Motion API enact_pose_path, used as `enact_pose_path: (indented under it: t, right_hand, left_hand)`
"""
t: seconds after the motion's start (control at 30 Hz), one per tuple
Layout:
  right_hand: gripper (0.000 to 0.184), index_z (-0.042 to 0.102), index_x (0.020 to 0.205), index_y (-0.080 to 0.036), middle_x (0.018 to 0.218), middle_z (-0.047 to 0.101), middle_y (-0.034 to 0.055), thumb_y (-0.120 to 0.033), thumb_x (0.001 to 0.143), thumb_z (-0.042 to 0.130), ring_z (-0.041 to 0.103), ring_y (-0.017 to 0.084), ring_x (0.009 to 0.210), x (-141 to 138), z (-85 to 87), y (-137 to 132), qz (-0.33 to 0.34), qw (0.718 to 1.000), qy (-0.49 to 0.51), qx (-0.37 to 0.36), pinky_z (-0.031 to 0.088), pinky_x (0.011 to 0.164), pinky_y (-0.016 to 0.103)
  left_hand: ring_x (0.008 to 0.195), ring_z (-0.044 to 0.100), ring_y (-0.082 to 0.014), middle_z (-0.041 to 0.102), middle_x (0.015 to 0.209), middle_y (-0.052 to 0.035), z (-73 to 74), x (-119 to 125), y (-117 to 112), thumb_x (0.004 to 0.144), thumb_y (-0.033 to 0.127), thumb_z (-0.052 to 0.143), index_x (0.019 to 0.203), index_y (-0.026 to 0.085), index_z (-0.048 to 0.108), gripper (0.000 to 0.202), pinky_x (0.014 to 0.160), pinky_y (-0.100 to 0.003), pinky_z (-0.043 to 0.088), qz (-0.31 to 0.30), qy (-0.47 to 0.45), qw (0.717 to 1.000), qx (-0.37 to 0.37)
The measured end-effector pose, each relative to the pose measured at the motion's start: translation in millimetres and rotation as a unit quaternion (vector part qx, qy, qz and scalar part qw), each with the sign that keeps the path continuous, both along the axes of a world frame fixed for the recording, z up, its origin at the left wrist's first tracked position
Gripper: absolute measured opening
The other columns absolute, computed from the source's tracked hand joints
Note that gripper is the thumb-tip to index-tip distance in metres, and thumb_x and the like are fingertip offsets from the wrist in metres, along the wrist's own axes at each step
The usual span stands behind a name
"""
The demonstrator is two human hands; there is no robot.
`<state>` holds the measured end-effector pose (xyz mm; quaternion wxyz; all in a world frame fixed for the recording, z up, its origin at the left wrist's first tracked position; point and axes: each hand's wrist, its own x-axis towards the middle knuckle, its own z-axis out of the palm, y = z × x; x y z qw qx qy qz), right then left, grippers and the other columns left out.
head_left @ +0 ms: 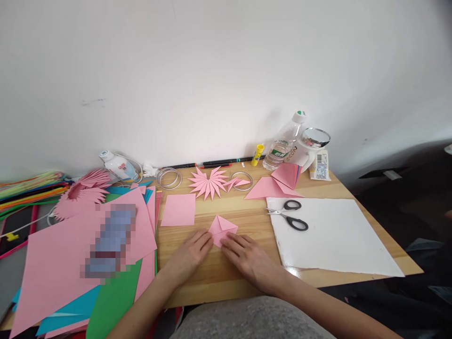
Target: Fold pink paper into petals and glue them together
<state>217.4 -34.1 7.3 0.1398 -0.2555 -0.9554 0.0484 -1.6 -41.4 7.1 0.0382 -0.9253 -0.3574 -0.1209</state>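
At desk centre: both hands flat on the pink fold

At the near-middle of the wooden table [219,278], the folded pink paper [223,229] lies flat, its triangular flap pointing away from the person. Left hand [192,252] presses the lower left edge with its fingertips. Right hand [247,259] covers the lower right corner. Neither hand grips: fingers extended, palms down, hands close together, paper between the fingertips and just beyond. Probably held this way to pin the layers and stop the crease springing up. Scissors [291,216] sit on the white sheet [335,235] to the right, and a pink square [178,209] lies just left. Both are near, untouched. Pink pleated star [208,182] sits back near the wall.
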Motion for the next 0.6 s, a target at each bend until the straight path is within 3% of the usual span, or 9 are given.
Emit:
enact_pose_path:
  t: [0.17, 0.23, 0.43, 0.6]
  right_hand:
    - [0.038, 0.046, 0.118, -0.011, 0.119, 0.051, 0.0172, -0.003, 0.082, 0.042, 0.054, 0.021, 0.099, -2.9, -6.3, 5.5, -0.066, 0.995, 0.042, -0.055, 0.051, 0.079, 0.034]
    - [0.034, 0.048, 0.114, -0.012, 0.115, 0.054, 0.0152, -0.003, 0.081, 0.044, 0.053, 0.022, 0.099, -4.3, -6.3, 10.1, -0.073, 0.993, 0.053, -0.079, 0.05, 0.082, 0.035]
    - [0.022, 0.056, 0.098, -0.013, 0.102, 0.058, 0.0118, -0.005, 0.079, 0.049, 0.05, 0.023, 0.097, -4.1, 4.2, 20.9, -0.035, 0.993, 0.017, -0.115, 0.051, 0.078, 0.036]
    - [0.02, 0.055, 0.096, -0.014, 0.097, 0.058, 0.0109, -0.004, 0.079, 0.05, 0.049, 0.022, 0.101, -1.4, 5.4, 24.4, 0.0, 0.995, 0.016, -0.098, 0.048, 0.083, 0.034]
  left_hand:
    - [0.099, 0.059, -0.0246, 0.066, 0.103, -0.0173, -5.4, 0.9, -7.4, 0.084, 0.002, 0.033, 0.104, 0.002, 0.056, 0.031, 0.085, -0.037, 0.045, -0.031, 0.076, 0.992, 0.096]
    - [0.098, 0.06, -0.025, 0.066, 0.101, -0.0186, -7.5, 2.9, -7.3, 0.083, 0.002, 0.033, 0.103, 0.002, 0.056, 0.031, 0.086, -0.039, 0.044, -0.042, 0.097, 0.988, 0.112]
    - [0.089, 0.062, -0.027, 0.067, 0.091, -0.0217, 0.2, 15.4, -4.1, 0.082, 0.003, 0.035, 0.101, 0.0, 0.058, 0.03, 0.078, -0.041, 0.044, -0.085, 0.175, 0.976, 0.097]
    - [0.085, 0.06, -0.0235, 0.066, 0.087, -0.0152, 2.3, 14.8, 1.6, 0.084, 0.005, 0.038, 0.096, 0.007, 0.059, 0.024, 0.072, -0.036, 0.046, -0.073, 0.158, 0.984, 0.038]
